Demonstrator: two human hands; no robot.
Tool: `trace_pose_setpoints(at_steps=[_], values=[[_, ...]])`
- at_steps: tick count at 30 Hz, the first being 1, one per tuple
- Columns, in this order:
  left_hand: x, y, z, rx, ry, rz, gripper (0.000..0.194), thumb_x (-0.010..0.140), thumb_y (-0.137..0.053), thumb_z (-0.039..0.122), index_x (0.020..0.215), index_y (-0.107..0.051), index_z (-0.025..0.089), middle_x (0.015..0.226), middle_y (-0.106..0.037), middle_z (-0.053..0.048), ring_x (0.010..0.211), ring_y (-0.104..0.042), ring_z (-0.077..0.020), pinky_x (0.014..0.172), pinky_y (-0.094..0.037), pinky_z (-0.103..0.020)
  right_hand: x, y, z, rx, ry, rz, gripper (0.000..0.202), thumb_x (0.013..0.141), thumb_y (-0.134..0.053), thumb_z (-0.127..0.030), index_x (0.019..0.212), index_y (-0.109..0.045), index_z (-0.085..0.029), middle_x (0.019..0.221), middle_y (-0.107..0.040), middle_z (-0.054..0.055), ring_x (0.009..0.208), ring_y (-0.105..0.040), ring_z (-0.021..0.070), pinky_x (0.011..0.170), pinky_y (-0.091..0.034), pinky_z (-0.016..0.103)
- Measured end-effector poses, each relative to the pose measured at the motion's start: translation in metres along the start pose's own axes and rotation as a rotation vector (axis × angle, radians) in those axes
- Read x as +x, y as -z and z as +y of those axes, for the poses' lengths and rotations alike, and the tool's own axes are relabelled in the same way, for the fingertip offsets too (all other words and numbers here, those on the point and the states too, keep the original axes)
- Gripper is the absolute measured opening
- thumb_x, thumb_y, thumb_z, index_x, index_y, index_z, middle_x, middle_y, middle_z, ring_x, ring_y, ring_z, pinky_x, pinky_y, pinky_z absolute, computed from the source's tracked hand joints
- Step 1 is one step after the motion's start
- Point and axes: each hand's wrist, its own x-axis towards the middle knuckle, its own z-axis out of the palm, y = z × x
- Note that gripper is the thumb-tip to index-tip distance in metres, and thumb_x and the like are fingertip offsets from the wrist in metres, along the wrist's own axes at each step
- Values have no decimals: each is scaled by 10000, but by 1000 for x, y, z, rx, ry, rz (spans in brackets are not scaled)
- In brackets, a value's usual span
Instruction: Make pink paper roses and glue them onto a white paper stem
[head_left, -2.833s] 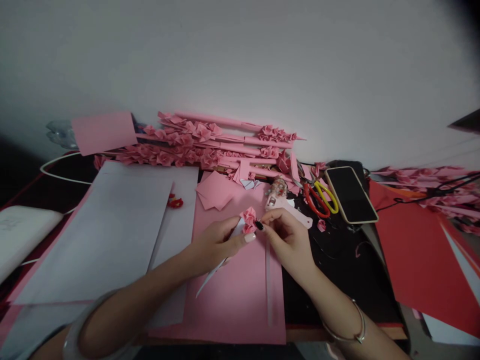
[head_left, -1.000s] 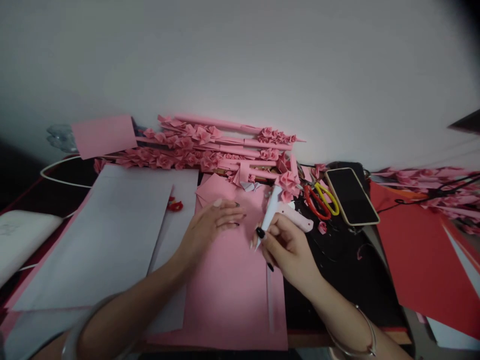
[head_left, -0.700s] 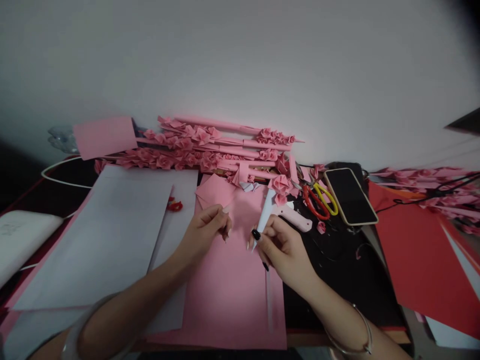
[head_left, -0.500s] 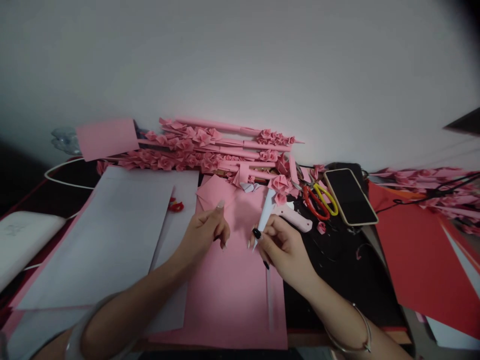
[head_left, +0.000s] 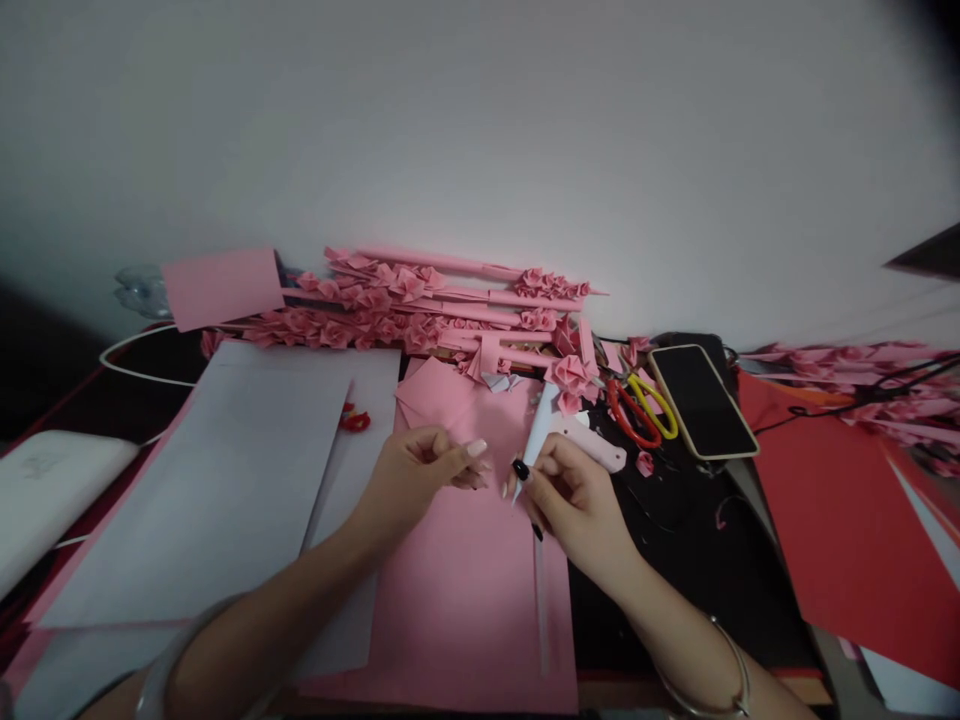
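Note:
My right hand (head_left: 574, 490) pinches a narrow white rolled-paper cone (head_left: 538, 430) between thumb and fingers, with its thin tip pointing down toward me. Pink folded-paper flowers (head_left: 571, 378) sit at the cone's far end; whether they are fixed to it is hard to tell. Left of the tip, my left hand (head_left: 420, 475) hovers over the pink sheet (head_left: 465, 600), thumb stretched above loosely bent fingers, nothing visible in them. A pale pink tool handle (head_left: 596, 445), perhaps a glue gun, lies behind my right hand.
White sheets (head_left: 202, 480) cover the left side near a white box-shaped device (head_left: 67, 490). Pink paper flower stems (head_left: 390, 300) line the wall. Red-and-yellow-handled pliers (head_left: 634, 410), a phone (head_left: 705, 402) and red sheets (head_left: 840, 530) lie right.
My left hand has moved a little right, toward the cone, and its thumb has come down closer to its fingers. My right hand keeps the cone, shifted slightly right.

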Motion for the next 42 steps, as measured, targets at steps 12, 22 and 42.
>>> trace_pose_setpoints(at_steps=[12,22,42], values=[[1,0,-1,36,10,-13,275,643,-768,299,578,-538,163,594,-699,-7,557,-675,-138,571,-554,-242,0,1,-1,-37,12,19,151,878,-535,-304,788,-488,-193,531,-422,-75,398,-349,59,391,-271,192],[1,1,3,-34,28,-43,428,792,-565,533,667,-623,128,552,-677,-46,416,-589,-119,438,-454,-224,0,1,1,-42,7,9,145,883,-532,-295,792,-492,-189,531,-427,-75,408,-339,56,397,-253,188],[1,-1,0,66,-23,53,255,543,-820,206,520,-571,161,526,-674,13,513,-617,-101,534,-502,-198,-1,1,0,-60,24,17,144,886,-526,-294,792,-505,-186,555,-450,-62,415,-359,62,406,-284,193]])
